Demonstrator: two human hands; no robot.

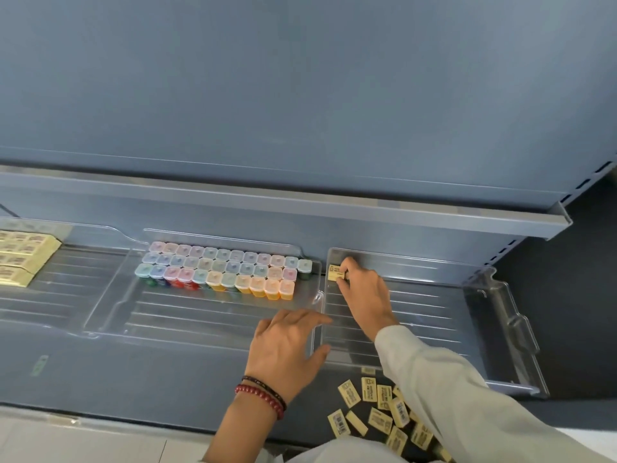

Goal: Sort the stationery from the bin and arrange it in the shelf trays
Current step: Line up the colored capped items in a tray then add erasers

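Right tray (510, 295): floor bare except the far-left corner, taken up by the right hand (364, 289) pinching an eraser (336, 273). The left hand (287, 345) lies flat at the tray's near-left rim. Middle tray (200, 315): rows of small boxes (227, 272) fill the back; the front half is open. The upper shelf (367, 208) juts out above the trays' far edge.

No word or number can be read. The yellow eraser (335, 273) at the back of the right tray (514, 322) bears dark print, too blurred to make out. The loose erasers (380, 421) below carry printed labels, one a barcode (340, 424) — the stacked erasers (20, 259) at left likewise, all illegible.
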